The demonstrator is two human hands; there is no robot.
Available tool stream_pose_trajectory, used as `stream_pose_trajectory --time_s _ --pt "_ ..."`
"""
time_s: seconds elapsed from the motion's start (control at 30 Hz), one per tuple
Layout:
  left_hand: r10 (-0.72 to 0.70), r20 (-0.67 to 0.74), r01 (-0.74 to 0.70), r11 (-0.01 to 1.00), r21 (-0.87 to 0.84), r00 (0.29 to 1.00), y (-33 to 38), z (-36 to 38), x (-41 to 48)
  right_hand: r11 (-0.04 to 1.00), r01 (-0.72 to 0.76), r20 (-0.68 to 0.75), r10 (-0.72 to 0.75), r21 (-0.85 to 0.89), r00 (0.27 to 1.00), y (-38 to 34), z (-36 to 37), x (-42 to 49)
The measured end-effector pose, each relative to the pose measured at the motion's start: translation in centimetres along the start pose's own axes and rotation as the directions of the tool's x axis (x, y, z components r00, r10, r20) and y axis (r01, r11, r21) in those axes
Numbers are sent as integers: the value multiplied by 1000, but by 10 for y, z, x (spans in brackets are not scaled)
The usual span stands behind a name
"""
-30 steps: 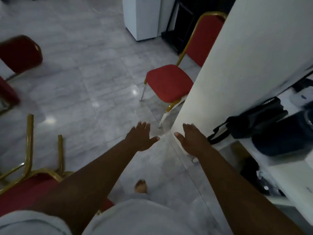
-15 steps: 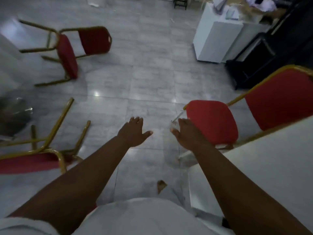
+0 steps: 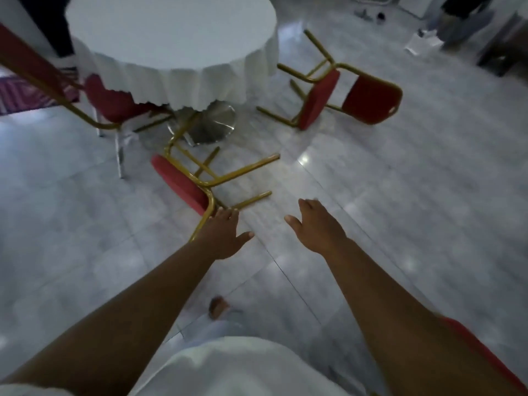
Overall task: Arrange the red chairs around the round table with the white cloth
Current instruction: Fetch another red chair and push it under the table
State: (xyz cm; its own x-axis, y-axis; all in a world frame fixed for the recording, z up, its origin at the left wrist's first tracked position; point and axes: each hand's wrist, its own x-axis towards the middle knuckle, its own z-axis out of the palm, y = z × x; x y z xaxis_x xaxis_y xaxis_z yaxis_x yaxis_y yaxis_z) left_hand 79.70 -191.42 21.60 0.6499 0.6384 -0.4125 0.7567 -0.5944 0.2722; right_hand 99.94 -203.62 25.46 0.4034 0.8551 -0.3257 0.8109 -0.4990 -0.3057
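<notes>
The round table with the white cloth (image 3: 171, 38) stands at the upper left on a metal foot. A red chair with gold legs (image 3: 183, 181) lies tipped over on the floor just in front of it. My left hand (image 3: 223, 238), fingers straight, hovers at that chair's gold frame; touching or not, I cannot tell. My right hand (image 3: 317, 227) is spread above bare floor and holds nothing. A second red chair (image 3: 343, 98) lies on its side right of the table. A third red chair (image 3: 111, 104) stands upright, tucked partly under the cloth at the left.
Grey marble tiles cover the floor (image 3: 400, 210). Part of another red chair back (image 3: 25, 64) crosses the far left edge. A red edge (image 3: 485, 355) shows at the lower right. Clutter and a white bag (image 3: 423, 44) sit at the far upper right.
My view has swung left from the chair beside the white table to the round table. Both hands stay stretched out and empty; the left one now reaches the fallen chair's frame.
</notes>
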Motion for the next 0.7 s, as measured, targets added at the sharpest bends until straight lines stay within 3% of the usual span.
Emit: stream_pose_trajectory --time_s 0.07,0.23,0.43,0.53,0.7 --pt "-33 -28 32 998 -45 999 -20 -8 4 999 45 18 -45 -8 999 -20 1 24" --pt "-274 -70 256 947 -194 959 -100 -27 4 957 276 118 -265 -90 957 -111 6 103" --pt "-525 24 501 797 -336 851 -162 -12 -14 873 481 260 -448 -82 856 -195 29 159" --pt "-650 48 609 680 -407 758 -176 5 -28 805 584 384 -509 -105 770 -222 57 178" --pt "-776 171 733 464 -498 608 -186 48 -57 616 778 573 -597 -121 562 -255 111 194"
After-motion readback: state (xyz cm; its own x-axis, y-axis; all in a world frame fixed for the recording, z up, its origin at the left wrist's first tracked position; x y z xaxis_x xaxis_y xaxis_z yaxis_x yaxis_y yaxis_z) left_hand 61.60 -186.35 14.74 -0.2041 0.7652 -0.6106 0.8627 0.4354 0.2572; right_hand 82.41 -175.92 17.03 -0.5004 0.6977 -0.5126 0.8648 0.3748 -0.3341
